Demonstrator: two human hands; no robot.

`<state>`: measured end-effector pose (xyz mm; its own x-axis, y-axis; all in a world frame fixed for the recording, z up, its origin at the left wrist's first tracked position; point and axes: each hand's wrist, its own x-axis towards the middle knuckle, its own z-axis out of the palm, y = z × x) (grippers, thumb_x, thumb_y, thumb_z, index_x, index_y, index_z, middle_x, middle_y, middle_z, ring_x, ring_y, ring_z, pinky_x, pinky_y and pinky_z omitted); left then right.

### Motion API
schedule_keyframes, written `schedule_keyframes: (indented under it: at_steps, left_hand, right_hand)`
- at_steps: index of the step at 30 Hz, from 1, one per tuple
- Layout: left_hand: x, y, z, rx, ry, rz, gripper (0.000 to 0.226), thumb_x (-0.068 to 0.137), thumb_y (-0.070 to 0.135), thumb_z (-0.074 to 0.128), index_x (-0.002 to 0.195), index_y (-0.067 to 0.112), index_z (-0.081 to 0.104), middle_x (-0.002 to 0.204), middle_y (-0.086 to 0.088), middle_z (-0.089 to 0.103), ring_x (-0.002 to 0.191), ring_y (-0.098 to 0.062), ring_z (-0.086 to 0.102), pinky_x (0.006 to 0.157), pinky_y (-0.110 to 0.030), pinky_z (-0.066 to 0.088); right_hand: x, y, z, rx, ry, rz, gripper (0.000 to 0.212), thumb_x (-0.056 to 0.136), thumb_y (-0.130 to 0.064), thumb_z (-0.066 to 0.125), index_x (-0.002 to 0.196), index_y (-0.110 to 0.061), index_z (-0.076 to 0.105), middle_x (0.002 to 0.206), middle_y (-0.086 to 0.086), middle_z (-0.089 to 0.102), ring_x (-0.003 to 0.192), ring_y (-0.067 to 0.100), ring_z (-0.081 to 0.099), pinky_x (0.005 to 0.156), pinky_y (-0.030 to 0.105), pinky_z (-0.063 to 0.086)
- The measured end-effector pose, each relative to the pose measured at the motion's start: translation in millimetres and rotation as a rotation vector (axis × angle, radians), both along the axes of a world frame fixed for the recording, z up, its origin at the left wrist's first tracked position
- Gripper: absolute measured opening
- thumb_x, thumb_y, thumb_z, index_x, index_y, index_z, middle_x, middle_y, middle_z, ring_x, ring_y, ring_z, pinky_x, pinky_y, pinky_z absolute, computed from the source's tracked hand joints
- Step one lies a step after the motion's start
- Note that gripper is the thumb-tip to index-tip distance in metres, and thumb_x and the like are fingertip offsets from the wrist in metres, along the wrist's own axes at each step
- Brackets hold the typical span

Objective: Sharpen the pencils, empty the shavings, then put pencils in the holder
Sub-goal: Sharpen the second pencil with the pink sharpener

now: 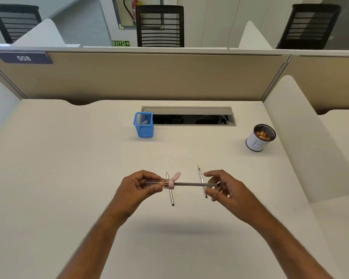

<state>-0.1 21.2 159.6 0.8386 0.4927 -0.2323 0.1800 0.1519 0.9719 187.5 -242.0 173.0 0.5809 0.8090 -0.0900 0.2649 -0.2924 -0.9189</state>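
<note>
Pencil [195, 184] in right-hand [224, 190] pinch grip

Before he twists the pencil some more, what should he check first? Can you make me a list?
1. Left hand has a grip on the pencil sharpener: ok.
2. Right hand holds the end of the pencil: ok.
3. Pencil sits in the sharpener's pink cap: ok.
4. Room left for shavings in the clear tube: cannot tell.
5. Two spare pencils lie on the desk under the hands: ok.
6. Blue mesh holder and cup marked B stand upright: ok.
</note>
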Motion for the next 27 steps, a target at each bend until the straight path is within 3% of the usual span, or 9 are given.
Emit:
schedule_keyframes:
  at_steps: [4, 7, 9, 12, 16, 20, 22, 24, 27]
  left_hand:
    - [0, 0, 2, -0.002, -0.008, 0.005, 0.024, 0.079, 0.024, 0.092, 0.101, 0.025, 0.084, 0.111, -0.007, 0.089, 0.105, -0.023, 0.085, 0.088, -0.022, 0.065]
    - [1, 1, 2, 0.004, -0.014, 0.005, 0.024, 0.081, 0.023, 0.095, 0.102, 0.025, 0.084, 0.112, -0.008, 0.089, 0.107, -0.025, 0.085, 0.091, -0.025, 0.066]
    - [0, 2, 0, 0.001, -0.012, 0.002, 0.023, 0.085, 0.017, 0.096, 0.104, 0.023, 0.084, 0.112, -0.009, 0.089, 0.108, -0.028, 0.085, 0.093, -0.026, 0.067]
    - [-3, 1, -1, -0.036, -0.022, -0.014, 0.024, 0.084, 0.02, 0.096, 0.104, 0.022, 0.084, 0.113, -0.011, 0.088, 0.109, -0.029, 0.085, 0.094, -0.028, 0.067]
    - [-3, -2, 0, -0.058, -0.039, -0.028, 0.032, 0.077, 0.033, 0.095, 0.105, 0.022, 0.084, 0.114, -0.012, 0.088, 0.111, -0.03, 0.084, 0.095, -0.03, 0.067]
    - [0, -2, 2, -0.041, -0.036, -0.026, 0.029, 0.077, 0.033, 0.094, 0.103, 0.025, 0.085, 0.113, -0.01, 0.088, 0.11, -0.028, 0.084, 0.093, -0.028, 0.067]
    - [1, -2, 3, -0.031, -0.032, -0.018, 0.029, 0.077, 0.032, 0.094, 0.103, 0.025, 0.085, 0.113, -0.009, 0.088, 0.109, -0.027, 0.084, 0.093, -0.028, 0.067]
    - [2, -1, 3, -0.019, -0.027, -0.011, 0.026, 0.079, 0.027, 0.095, 0.103, 0.025, 0.085, 0.112, -0.009, 0.089, 0.108, -0.027, 0.085, 0.094, -0.029, 0.067]
    - [3, -1, -1, 0.012, -0.013, 0.005, 0.022, 0.089, 0.01, 0.093, 0.104, 0.023, 0.084, 0.111, -0.008, 0.089, 0.107, -0.029, 0.085, 0.092, -0.027, 0.067]
  right_hand:
    - [3, -3, -1, 0.027, -0.148, -0.038, 0.025, 0.099, -0.023, 0.077, 0.11, -0.046, 0.073, 0.093, -0.009, 0.076, 0.081, 0.015, 0.075, 0.072, 0.012, 0.05]
    - [1, -5, 2, 0.059, -0.237, -0.054, 0.031, 0.099, -0.017, 0.076, 0.11, -0.046, 0.076, 0.091, -0.01, 0.077, 0.082, 0.014, 0.074, 0.073, 0.016, 0.053]
    - [-2, -3, 4, 0.061, -0.287, -0.057, 0.024, 0.101, -0.021, 0.075, 0.111, -0.043, 0.076, 0.092, -0.012, 0.077, 0.081, 0.013, 0.075, 0.073, 0.021, 0.056]
    - [-6, -2, 8, 0.059, -0.385, -0.046, 0.006, 0.104, -0.037, 0.067, 0.103, -0.035, 0.073, 0.083, -0.017, 0.071, 0.072, 0.008, 0.069, 0.068, 0.015, 0.05]
    - [-7, -2, 10, 0.042, -0.354, -0.069, 0.031, 0.105, -0.047, 0.052, 0.084, -0.028, 0.067, 0.063, -0.022, 0.058, 0.052, 0.004, 0.05, 0.056, 0.013, 0.036]
    - [-2, -2, 9, -0.037, -0.153, -0.061, 0.048, 0.101, -0.066, 0.048, 0.082, -0.027, 0.069, 0.049, 0.002, 0.052, 0.044, 0.008, 0.044, 0.054, 0.029, 0.039]
    - [-2, -2, 9, -0.011, -0.119, -0.039, 0.053, 0.1, -0.075, 0.045, 0.084, -0.033, 0.073, 0.052, -0.005, 0.057, 0.046, 0.007, 0.048, 0.054, 0.025, 0.041]
    - [-3, -2, 11, 0.0, -0.077, -0.03, 0.049, 0.096, -0.08, 0.047, 0.102, -0.041, 0.076, 0.067, -0.009, 0.064, 0.054, 0.006, 0.054, 0.057, 0.02, 0.046]
    - [-2, -2, 12, -0.024, -0.037, -0.042, 0.04, 0.091, -0.069, 0.066, 0.128, -0.055, 0.065, 0.098, -0.014, 0.068, 0.07, 0.009, 0.068, 0.057, 0.02, 0.053]
